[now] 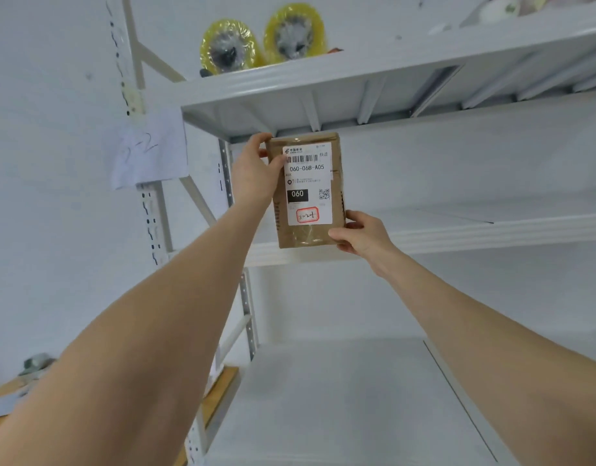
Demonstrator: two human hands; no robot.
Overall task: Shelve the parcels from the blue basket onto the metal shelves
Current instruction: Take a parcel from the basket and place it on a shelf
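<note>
The white metal shelves (458, 232) fill most of the view, seen from below, with a bare lower board near the person and a middle board above it. Two bare forearms reach up and away toward the left end of the rack. Between them a flat brown parcel (306, 235) is held upright in the air in front of the middle shelf's front edge, its top just under the upper shelf. The left hand (256, 173) grips the parcel's upper left corner, and the right hand (360, 235) pinches its lower right corner. On the top shelf stand two yellow tape rolls (229, 47) side by side. A handwritten paper sign (146, 148) hangs on the left upright. The parcel's white label (306, 176) faces the camera and carries a small red-bordered sticker (307, 215).
</note>
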